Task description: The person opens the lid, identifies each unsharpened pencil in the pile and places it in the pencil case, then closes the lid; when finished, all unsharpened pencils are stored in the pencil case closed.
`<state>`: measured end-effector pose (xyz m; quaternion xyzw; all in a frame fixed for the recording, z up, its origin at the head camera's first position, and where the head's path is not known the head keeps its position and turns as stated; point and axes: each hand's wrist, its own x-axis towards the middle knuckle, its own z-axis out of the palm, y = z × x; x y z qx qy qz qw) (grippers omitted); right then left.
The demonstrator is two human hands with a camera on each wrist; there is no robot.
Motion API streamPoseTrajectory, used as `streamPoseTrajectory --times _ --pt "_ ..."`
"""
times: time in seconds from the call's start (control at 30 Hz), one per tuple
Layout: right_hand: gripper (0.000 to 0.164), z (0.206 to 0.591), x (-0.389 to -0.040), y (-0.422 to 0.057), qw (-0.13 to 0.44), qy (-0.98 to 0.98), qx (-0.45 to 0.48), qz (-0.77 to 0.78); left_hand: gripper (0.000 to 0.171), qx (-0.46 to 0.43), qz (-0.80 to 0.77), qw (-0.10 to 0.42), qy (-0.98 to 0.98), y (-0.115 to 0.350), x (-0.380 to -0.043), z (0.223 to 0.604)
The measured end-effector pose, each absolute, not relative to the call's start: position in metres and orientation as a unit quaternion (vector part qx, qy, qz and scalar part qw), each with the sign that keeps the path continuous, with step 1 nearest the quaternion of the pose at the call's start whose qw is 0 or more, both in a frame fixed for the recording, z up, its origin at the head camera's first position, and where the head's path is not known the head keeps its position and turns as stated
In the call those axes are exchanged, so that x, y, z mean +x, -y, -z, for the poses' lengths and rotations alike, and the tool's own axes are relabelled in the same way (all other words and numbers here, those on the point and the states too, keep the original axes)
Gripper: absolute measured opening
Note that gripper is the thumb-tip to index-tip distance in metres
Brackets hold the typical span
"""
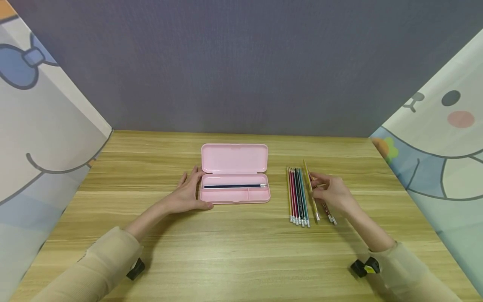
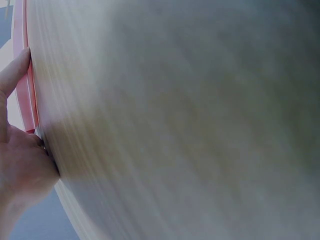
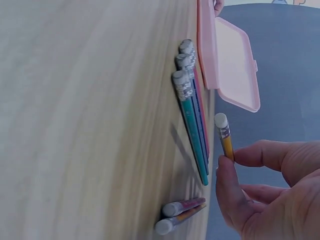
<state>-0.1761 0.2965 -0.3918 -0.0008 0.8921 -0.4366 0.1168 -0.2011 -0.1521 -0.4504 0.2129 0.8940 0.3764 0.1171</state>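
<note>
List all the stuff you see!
Table: one, yellowish wood, underneath
Pencil case: one, pink, open, mid-table
Cased pencil: one, dark blue, back compartment
Pencil row: several, mixed colours, right of case
Held pencil: one, yellow, right of row
Loose pencils: two, one clearly reddish, furthest right
Back panel: one, dark grey, behind
Cartoon panels: two, multicoloured, both sides
Gadgets: two, black, both wrists
Sleeves: two, beige, forearms
Left hand: one, bare, on case
Right hand: one, bare, pinching yellow pencil

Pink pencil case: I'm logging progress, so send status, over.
Right hand pinches yellow pencil. Left hand touches left end of pink pencil case. Case open, dark pencil inside. Pencil row lies between case and right hand.
</note>
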Motion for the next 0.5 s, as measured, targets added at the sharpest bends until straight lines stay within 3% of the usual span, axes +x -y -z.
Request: streamPoseTrajectory --times 0.5 --pt "0.071 0.377 -0.187 -0.281 0.093 -0.857 -0.008 0.506 0.096 0.217 -0.382 0.113 -0.891 0.151 -0.199 0.449"
